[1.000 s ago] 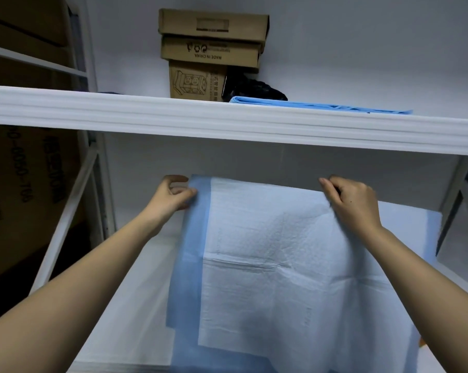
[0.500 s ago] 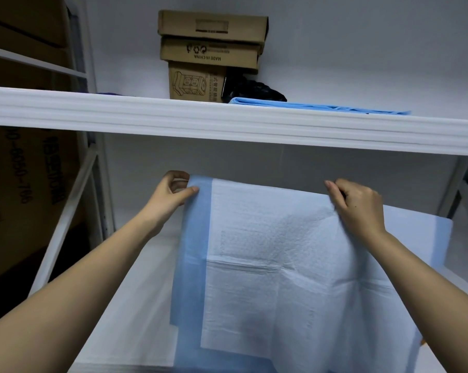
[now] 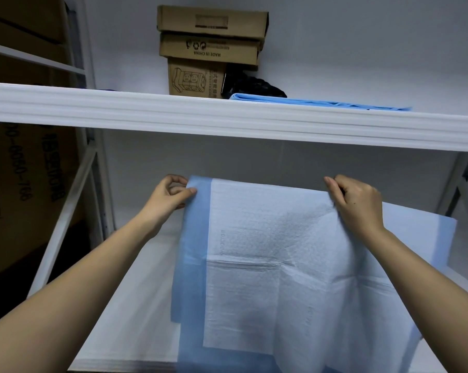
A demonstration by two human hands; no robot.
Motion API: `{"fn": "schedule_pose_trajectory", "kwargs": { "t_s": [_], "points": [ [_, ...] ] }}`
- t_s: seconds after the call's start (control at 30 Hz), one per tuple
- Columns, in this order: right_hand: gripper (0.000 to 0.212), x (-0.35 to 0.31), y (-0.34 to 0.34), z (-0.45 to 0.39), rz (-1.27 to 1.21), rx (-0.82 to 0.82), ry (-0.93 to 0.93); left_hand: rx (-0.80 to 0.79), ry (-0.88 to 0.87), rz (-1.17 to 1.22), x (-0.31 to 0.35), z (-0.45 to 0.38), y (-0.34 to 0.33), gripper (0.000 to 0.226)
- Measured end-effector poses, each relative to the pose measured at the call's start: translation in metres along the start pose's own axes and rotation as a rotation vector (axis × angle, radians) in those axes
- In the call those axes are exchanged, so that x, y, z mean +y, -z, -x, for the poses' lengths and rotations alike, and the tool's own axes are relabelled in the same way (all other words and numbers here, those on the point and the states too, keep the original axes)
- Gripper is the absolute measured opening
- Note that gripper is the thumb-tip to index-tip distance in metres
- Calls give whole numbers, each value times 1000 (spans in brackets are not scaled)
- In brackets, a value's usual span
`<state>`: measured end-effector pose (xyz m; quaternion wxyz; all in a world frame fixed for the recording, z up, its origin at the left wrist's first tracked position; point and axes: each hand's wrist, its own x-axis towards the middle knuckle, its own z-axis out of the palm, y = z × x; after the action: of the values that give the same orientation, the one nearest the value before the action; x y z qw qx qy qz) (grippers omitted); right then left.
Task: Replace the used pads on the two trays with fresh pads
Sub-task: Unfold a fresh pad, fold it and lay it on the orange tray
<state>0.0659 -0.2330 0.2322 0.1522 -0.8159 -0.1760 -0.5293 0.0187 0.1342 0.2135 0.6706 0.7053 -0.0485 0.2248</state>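
Observation:
A large pad (image 3: 270,254), white and quilted with a blue border, hangs spread out in front of me above the lower white shelf (image 3: 136,305). My left hand (image 3: 171,196) pinches its top left corner. My right hand (image 3: 356,203) grips the pad's top edge further right, fingers curled over it. The pad's right part (image 3: 426,238) extends past my right wrist and its lower end drapes toward the shelf's front. On the upper shelf lies a flat stack of folded blue pads (image 3: 316,102). No tray can be made out.
The white front rail of the upper shelf (image 3: 227,119) crosses the view above my hands. Three stacked cardboard boxes (image 3: 211,47) and a black bag (image 3: 251,86) stand at the back of that shelf. Large cardboard boxes (image 3: 20,189) and shelf posts (image 3: 66,219) are at the left.
Both hands have lifted slightly and drawn apart, my right hand moving right, so the pad is spread wider; its right edge has swung further out to the right.

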Motion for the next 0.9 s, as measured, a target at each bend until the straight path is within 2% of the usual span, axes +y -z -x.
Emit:
{"fn": "schedule_pose_trajectory", "kwargs": {
  "t_s": [0.17,0.27,0.43,0.67,0.83,0.9],
  "points": [
    [42,-3,0,0,-5,11,11,23,-110,-48,4,2,1,17],
    [43,-3,0,0,-8,1,-1,-14,-56,-99,3,2,1,14],
    [43,-3,0,0,-5,4,4,43,65,-10,-3,2,1,26],
    [43,-3,0,1,-4,11,-2,-19,-10,-76,-4,6,2,10],
    [44,-4,-1,-1,-8,-2,4,-105,50,-95,-1,4,3,12],
    [44,-5,1,-1,-23,-10,6,-94,38,-96,4,4,0,9]
  ]
}}
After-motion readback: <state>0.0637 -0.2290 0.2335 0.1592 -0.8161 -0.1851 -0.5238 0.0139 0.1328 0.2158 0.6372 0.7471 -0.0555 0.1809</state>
